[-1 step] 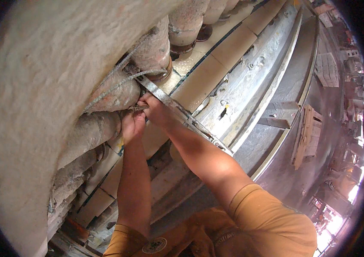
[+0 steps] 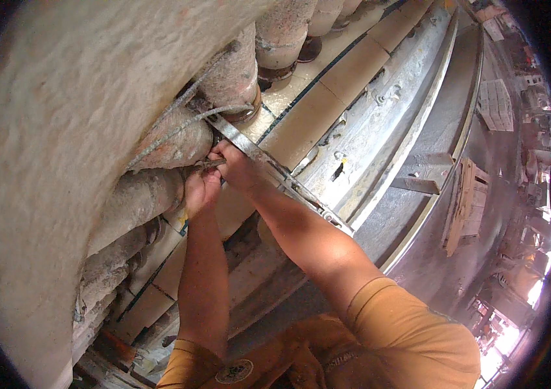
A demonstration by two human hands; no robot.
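My left hand [image 2: 202, 188] is closed at a short, dark, thin metal rod [image 2: 210, 165] beside the rough, round-bodied castings. Just right of it and a little farther off, my right hand [image 2: 232, 163] has its fingers wrapped at the rod's other end. The two hands almost touch. A flat slotted metal bar [image 2: 244, 144] runs past my right hand and slants down under my right forearm. Close to my fingers sits a crusted grey cylinder [image 2: 152, 194], with a stained rounded one [image 2: 181, 139] behind it. The rod's far end is hidden among them.
A large pale rough wall [image 2: 48, 142] fills the left. Twisted wires [image 2: 191, 117] cross between the cylinders. Beige tiles [image 2: 308, 113] and a long whitish metal beam [image 2: 385, 91] run diagonally to the right. A wooden pallet [image 2: 470, 201] lies on the floor beyond.
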